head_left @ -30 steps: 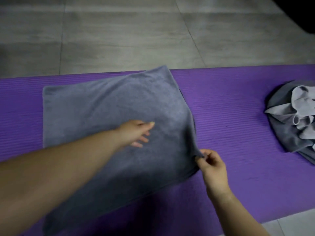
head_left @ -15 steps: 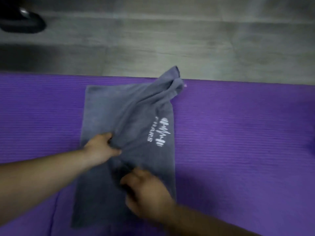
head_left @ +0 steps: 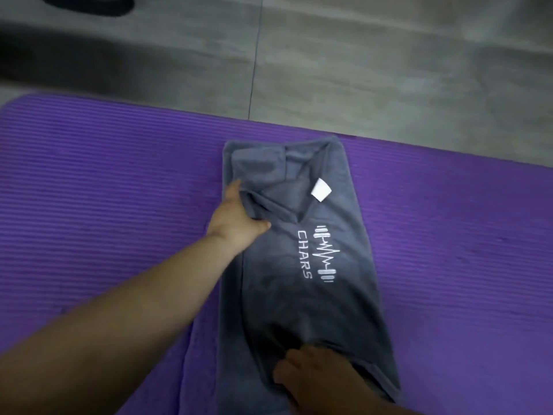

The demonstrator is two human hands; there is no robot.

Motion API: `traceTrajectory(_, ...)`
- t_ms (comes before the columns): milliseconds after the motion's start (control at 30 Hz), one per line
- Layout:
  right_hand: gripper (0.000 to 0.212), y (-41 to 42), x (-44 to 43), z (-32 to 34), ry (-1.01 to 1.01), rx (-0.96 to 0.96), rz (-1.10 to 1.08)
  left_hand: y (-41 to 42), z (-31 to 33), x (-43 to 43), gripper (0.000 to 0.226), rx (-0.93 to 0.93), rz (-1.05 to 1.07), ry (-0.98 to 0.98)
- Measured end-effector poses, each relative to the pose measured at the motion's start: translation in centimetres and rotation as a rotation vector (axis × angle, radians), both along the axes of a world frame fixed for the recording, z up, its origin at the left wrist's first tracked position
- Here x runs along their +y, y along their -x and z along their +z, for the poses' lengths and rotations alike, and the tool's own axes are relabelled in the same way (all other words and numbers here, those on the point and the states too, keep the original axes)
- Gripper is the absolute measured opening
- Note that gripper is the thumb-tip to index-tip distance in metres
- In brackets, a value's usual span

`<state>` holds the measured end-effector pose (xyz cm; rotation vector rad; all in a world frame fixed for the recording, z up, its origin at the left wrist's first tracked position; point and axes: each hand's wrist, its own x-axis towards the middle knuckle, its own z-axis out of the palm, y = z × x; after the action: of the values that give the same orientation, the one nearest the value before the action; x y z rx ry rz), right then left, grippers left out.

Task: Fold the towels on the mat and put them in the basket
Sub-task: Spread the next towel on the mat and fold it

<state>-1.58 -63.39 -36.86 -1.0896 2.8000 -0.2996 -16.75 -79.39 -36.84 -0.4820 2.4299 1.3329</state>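
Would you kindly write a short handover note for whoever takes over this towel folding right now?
Left hand grips a bunched fold of the towel at its far left edge. Right hand lies on its near end; grip unclear.
The towel lies on the mat, folded lengthwise into a strip, logo up, far end rumpled.
Left: smooth it, fold it shorter, put it in the basket, which is not in view.

Purple ribbed mat [head_left: 89, 205] is lying on the grey tiled floor [head_left: 374, 70]. Grey towel [head_left: 299, 310], partly folded and showing white "CHARS" lettering, is lying across the mat's middle. Blurred dark object [head_left: 86, 4] is sitting on the floor beyond the mat's far edge.
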Motion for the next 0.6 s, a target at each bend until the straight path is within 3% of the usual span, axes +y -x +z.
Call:
traceTrajectory(100, 0.03, -1.2, -2.7, -1.7, 0.055, 0.03, -0.121, 0.3, -0.5, 1.1, 0.089, -0.015, -0.157, 0.201)
traceTrajectory(167, 0.026, -2.2, -4.4, -2.3, 0.11, 0.007, -0.258, -0.2, -0.8, 1.6, 0.076, 0.084, -0.099, 0.263)
traceTrajectory(233, 0.026, -3.6, -5.0, -2.8, 0.124, 0.01, -0.333, -0.2, -1.3, 1.8, 0.053, 0.221, 0.063, 0.186)
traceTrajectory(367, 0.028, -4.7, -4.8, -2.0, 0.041, -0.018, -0.372, 3.2, -1.0, 0.2, 0.014, 0.291, 0.396, -0.114)
traceTrajectory(467, 0.03, -4.7, -5.3, -0.7, -0.026, -0.055, -0.406, 6.1, 0.2, -2.1, 0.037, 0.337, 0.401, -0.092)
traceTrajectory(533, 0.03, -5.0, -6.5, -0.6, -0.025, -0.063, -0.439, 7.1, 0.4, -2.9, 0.027, 0.246, 0.344, -0.017)
traceTrajectory(567, 0.029, -5.3, -7.3, -0.7, -0.026, -0.075, -0.451, 7.5, 0.0, -3.4, 0.012, 0.195, 0.311, 0.001)
traceTrajectory(600, 0.027, -5.5, -8.1, -0.9, -0.026, -0.082, -0.461, 7.7, -0.4, -3.8, 0.023, 0.135, 0.292, -0.025)
